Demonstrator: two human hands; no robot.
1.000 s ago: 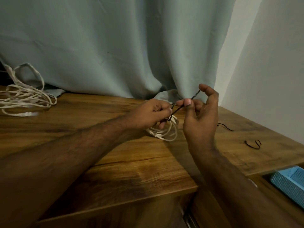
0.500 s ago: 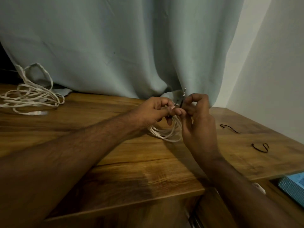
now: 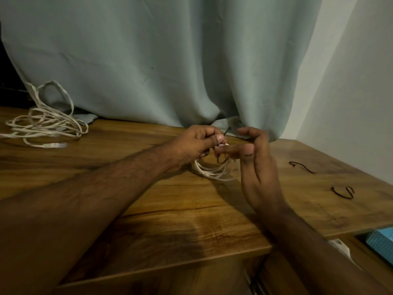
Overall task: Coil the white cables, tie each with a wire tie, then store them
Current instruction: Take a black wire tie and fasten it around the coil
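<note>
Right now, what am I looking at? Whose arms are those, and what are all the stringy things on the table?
A person wears a camera on their head, so this picture looks down at their own arms. The left hand pinches a thin black wire tie over a small coil of white cable. The right hand helps with its fingers; whether its grip holds the tie is hard to see. On the brown wooden table lie a loose tangle of white cable far left and two spare black wire ties on the right. A grey-green curtain hangs behind.

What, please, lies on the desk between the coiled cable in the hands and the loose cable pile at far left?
Only bare wooden desk, in the head view, from coiled cable to loose pile.
</note>
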